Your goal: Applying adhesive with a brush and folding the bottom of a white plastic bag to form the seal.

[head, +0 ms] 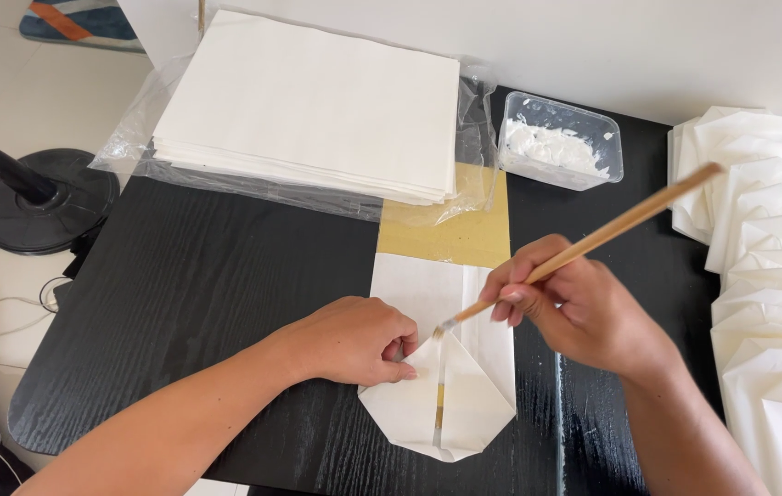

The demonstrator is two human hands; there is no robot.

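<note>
Two hands on folded white paper bag at table's near edge: left hand pinches flap, right hand grips wooden brush. Paper probably light, floppy, tearable; hold by folded edges.

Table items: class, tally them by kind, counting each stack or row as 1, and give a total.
Paper stack in plastic wrap: 1
Paste tub: 1
Brush: 1
Part-folded paper bag: 1
Card sheet: 1
Row of folded bags: 1
Total: 6

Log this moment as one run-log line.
left hand: pins paper flap | right hand: brush on fold | paste tub: behind
</note>
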